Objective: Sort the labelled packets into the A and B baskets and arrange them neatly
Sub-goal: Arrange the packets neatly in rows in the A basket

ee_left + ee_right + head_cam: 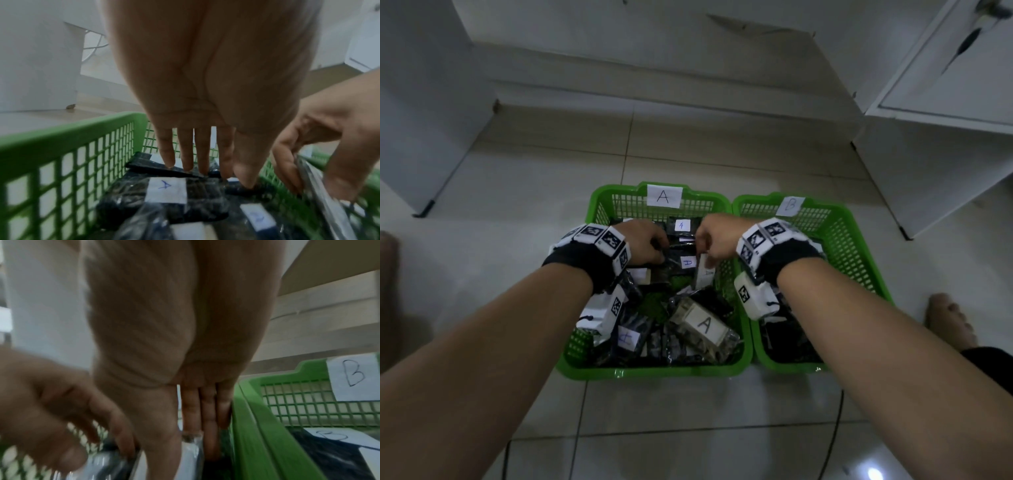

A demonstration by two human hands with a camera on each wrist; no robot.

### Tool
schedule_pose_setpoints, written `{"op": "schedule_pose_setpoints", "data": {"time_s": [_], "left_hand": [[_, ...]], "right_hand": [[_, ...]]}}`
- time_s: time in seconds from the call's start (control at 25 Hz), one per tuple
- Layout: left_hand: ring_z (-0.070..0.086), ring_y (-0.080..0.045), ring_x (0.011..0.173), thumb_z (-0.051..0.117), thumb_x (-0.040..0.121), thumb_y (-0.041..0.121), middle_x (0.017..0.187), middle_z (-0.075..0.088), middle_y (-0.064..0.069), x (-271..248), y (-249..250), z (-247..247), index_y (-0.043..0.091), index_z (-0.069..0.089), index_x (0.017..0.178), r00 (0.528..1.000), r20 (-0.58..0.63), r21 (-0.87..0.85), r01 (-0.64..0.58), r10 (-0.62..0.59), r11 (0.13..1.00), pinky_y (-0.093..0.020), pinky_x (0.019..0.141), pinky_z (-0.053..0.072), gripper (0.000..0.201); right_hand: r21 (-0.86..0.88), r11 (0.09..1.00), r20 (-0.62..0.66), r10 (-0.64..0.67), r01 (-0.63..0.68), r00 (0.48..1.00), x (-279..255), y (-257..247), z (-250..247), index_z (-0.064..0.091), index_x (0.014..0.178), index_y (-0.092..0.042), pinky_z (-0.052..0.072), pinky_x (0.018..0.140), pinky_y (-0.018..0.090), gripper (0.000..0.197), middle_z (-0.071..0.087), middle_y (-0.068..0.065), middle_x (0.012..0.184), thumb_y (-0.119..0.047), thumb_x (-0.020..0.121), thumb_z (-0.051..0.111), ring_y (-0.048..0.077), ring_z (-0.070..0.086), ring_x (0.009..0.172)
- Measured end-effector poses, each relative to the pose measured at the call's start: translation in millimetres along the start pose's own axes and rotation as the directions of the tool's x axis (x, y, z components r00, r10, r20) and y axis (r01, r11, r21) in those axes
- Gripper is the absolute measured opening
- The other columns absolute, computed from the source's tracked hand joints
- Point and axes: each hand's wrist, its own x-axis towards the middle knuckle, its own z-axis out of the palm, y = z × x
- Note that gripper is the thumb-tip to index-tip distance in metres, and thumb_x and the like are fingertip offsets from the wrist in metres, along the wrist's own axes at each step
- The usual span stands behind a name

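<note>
Two green mesh baskets stand side by side on the floor: basket A [619,371] on the left and basket B [859,219] on the right, each with a paper letter on its far wall. Both hands are inside basket A, which holds several dark packets labelled A [166,190]. A pale packet marked A [703,325] lies near the front. My left hand [661,253] rests with straight fingers [170,162] on a dark packet at the back. My right hand [705,255] pinches a clear packet [704,275] upright beside the right wall. Basket B holds dark packets labelled B [333,434].
White cabinets stand at the left, back and right of the tiled floor. A bare foot [948,318] rests right of basket B. A dark cable [832,428] runs over the tiles in front of the baskets.
</note>
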Motion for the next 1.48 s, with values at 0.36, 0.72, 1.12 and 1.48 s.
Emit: {"op": "schedule_pose_setpoints", "data": {"time_s": [0.36,0.72,1.12,1.48], "left_hand": [[0.074,-0.025,0.08,0.073,0.084,0.006,0.097,0.074,-0.021,-9,26,-13,-0.001,0.064,0.114,0.999,-0.041,-0.857,-0.038,0.005,0.514,-0.035,0.077,0.061,0.032],[0.072,-0.03,0.098,0.07,0.086,0.006,0.105,0.073,-0.019,-8,20,-22,-0.001,0.066,0.114,0.993,-0.015,-0.888,0.041,-0.117,0.458,-0.037,0.087,0.059,0.03],[0.0,-0.031,0.151,0.089,0.057,0.051,0.164,-0.005,-0.005,-2,-31,14,0.024,0.01,0.156,0.966,0.189,0.299,0.116,-0.178,0.947,-0.047,0.119,0.024,0.13],[0.017,-0.028,0.148,0.093,0.056,0.039,0.163,0.011,-0.009,-3,-32,9,0.02,0.02,0.155,0.989,0.116,0.265,0.064,-0.097,0.962,-0.035,0.116,0.027,0.124]], "right_hand": [[0.784,0.588,-0.354,0.16,0.2,0.921,-18,2,-22,0.065,0.114,0.001,0.062,0.064,0.032,0.046,0.074,0.013,0.093,0.003,0.074,0.086,0.021,0.072,0.073],[0.264,0.952,-0.52,0.006,0.153,0.854,-8,-3,-5,0.076,0.103,-0.017,0.06,0.076,0.038,0.042,0.074,-0.002,0.092,-0.03,0.065,0.09,0.016,0.069,0.081],[0.058,0.995,-0.389,0.095,-0.078,0.916,6,8,2,0.073,0.095,-0.018,0.05,0.077,0.032,0.029,0.062,-0.003,0.101,-0.01,0.07,0.084,0.018,0.058,0.097],[-0.072,0.996,-0.337,0.032,-0.06,0.941,17,-6,16,0.07,0.084,-0.013,0.052,0.076,0.031,0.017,0.067,0.001,0.094,0.001,0.077,0.077,0.021,0.064,0.091]]}}
